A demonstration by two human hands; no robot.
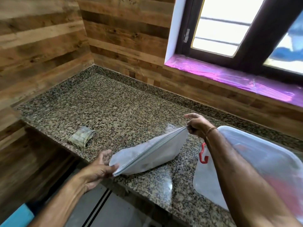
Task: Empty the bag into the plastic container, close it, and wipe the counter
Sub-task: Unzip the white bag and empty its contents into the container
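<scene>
Behind right arm, plastic container [255, 154] partly hidden, contents blurred

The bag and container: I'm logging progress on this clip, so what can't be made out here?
- Bag contents, head view: its frosted plastic hides whether anything is left inside.
- Plastic container: the right forearm covers much of it, the right edge cuts it off, and its contents are blurred.
- Red latch: fastened or not, partly hidden by the arm.
- Folded cloth: too small to identify its fabric.
</scene>
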